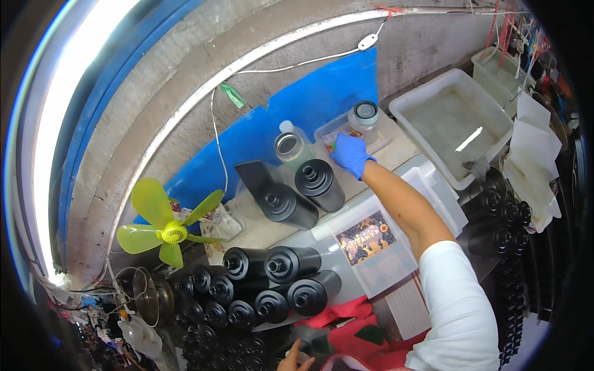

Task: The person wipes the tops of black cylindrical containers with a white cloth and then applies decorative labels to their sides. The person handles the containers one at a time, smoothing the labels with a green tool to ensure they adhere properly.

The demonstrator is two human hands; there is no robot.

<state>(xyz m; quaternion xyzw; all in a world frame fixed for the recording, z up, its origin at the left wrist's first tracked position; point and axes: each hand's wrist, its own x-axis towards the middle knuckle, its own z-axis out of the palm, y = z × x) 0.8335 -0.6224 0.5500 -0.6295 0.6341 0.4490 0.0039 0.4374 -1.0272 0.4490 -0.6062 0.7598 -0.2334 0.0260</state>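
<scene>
My right hand (pixel 351 156), in a blue glove, reaches to the near side of a clear plastic tub (pixel 323 131) on the bench by the wall. Its fingers are curled, and a bit of green and red shows beside them; what they hold is hidden. Next to that hand stands a clear jar (pixel 365 117) with a dark-rimmed lid. My bare left hand (pixel 296 361) is at the bottom edge, its fingers bent around something pale and mostly out of sight. Two black bottles (pixel 320 184) and a pale green open-topped jar (pixel 288 147) stand left of my glove.
Several black bottles (pixel 291 263) lie packed at the lower left beside a yellow-green fan (pixel 173 232). A clear box with dark and gold flakes (pixel 366 238) sits under my right forearm. A white basin (pixel 427 102) stands at the right, and a phone (pixel 255 178) leans behind the bottles.
</scene>
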